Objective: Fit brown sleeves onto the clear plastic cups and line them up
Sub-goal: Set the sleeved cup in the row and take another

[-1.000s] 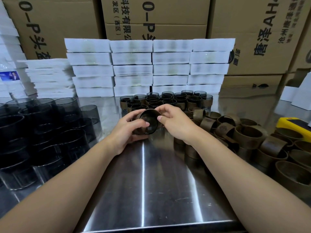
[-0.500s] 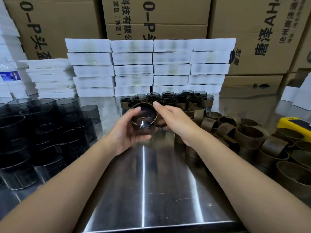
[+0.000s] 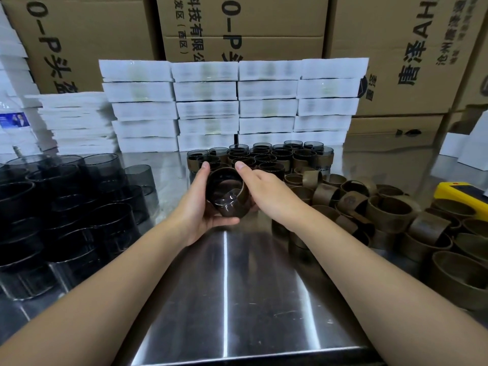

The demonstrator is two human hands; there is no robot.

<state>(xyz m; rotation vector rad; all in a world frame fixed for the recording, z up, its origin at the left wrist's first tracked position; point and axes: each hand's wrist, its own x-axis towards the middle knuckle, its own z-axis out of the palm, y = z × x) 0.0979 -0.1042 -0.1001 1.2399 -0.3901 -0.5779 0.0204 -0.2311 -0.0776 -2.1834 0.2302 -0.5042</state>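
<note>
A round cup (image 3: 224, 186) of smoky clear plastic, wrapped in a matte brown sleeve (image 3: 241, 206), is being held tilted above the shiny steel bench (image 3: 237, 299), with its mouth facing the camera. It is being gripped from both sides: the left hand (image 3: 196, 207) is curled round it with the thumb underneath, and the right hand (image 3: 266, 191) is cupping it with the thumb at the rim. Just behind, sleeved cups (image 3: 264, 157) are standing in rows. At the right, loose sleeves (image 3: 383, 212) are lying heaped.
</note>
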